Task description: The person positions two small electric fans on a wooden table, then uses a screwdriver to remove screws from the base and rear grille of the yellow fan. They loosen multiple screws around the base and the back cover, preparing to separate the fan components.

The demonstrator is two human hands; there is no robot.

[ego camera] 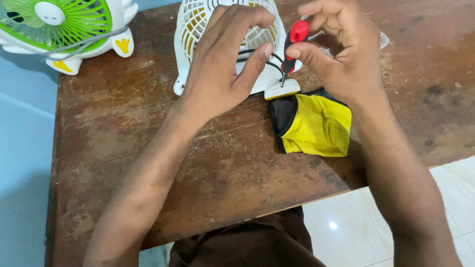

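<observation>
Item: white-and-yellow fan [198, 22], table centre-rear, my left hand [225, 59] clasped over its grille. My right hand [341, 44] pinches a red-and-black screwdriver [293, 47], tip on the fan's foot. Yellow-black cloth [314, 126] just beside. Green fan [54, 22], rear left corner of the wooden table [148, 148].

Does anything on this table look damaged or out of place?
Yes. The white fan has black wires hanging out at its base, where the right hand holds a screwdriver. The table surface is worn and stained.
</observation>
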